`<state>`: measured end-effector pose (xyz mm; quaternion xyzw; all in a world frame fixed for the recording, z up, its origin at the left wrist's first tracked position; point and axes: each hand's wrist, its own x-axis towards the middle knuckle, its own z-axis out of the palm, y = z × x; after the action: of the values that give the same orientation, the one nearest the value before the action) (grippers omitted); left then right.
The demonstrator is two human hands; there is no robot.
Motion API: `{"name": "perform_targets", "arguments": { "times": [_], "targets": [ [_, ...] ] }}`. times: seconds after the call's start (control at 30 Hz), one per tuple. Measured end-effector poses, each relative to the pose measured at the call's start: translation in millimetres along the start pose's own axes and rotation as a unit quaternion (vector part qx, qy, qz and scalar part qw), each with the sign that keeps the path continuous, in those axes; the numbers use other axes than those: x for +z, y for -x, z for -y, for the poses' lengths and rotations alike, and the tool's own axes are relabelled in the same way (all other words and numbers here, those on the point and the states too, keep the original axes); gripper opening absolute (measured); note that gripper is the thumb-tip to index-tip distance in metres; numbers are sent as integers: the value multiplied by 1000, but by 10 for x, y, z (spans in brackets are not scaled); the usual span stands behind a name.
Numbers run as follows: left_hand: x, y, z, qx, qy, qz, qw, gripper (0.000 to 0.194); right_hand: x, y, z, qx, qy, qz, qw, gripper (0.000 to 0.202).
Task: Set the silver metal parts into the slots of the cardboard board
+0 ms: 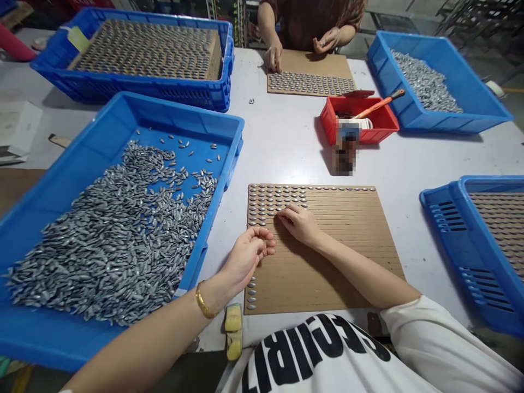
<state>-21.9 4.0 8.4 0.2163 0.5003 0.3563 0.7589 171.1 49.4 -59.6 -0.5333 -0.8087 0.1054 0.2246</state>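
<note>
A grooved cardboard sheet (327, 262) lies in front of me. Small silver spindle-shaped pieces (266, 200) sit in rows over its upper left, along its top edge and down its left edge. My right hand (301, 224) is over the sheet at the end of one row, fingertips pinched on a silver piece that they mostly cover. Palm up, my left hand (248, 254) hovers by the sheet's left edge with its fingers curled in; whatever lies inside is hidden. Left of it, a large blue tray (213, 123) holds a heap of loose silver pieces (114, 234).
Across the table (282, 147), a person's hands (274, 57) work at another cardboard sheet (311, 63). Blue crates (229, 65) with filled sheets stand upper left and right. A red box (387, 123) with an orange-handled tool (379, 106) sits ahead, near a blue bin (450, 123).
</note>
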Motion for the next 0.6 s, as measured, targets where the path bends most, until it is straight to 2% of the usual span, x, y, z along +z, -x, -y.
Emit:
{"name": "perform_targets", "arguments": {
  "times": [0.2, 0.4, 0.6],
  "targets": [
    [39, 26, -12, -17, -11, 0, 1000, 28, -17, -14, 55, 19, 79, 26, 996, 22],
    [35, 24, -1, -20, -19, 3, 1000, 27, -42, -72, 102, 54, 104, 64, 991, 21],
    [31, 16, -5, -12, -36, 2, 999, 27, -84, -106, 148, 55, 118, 95, 987, 21]
  ]
}}
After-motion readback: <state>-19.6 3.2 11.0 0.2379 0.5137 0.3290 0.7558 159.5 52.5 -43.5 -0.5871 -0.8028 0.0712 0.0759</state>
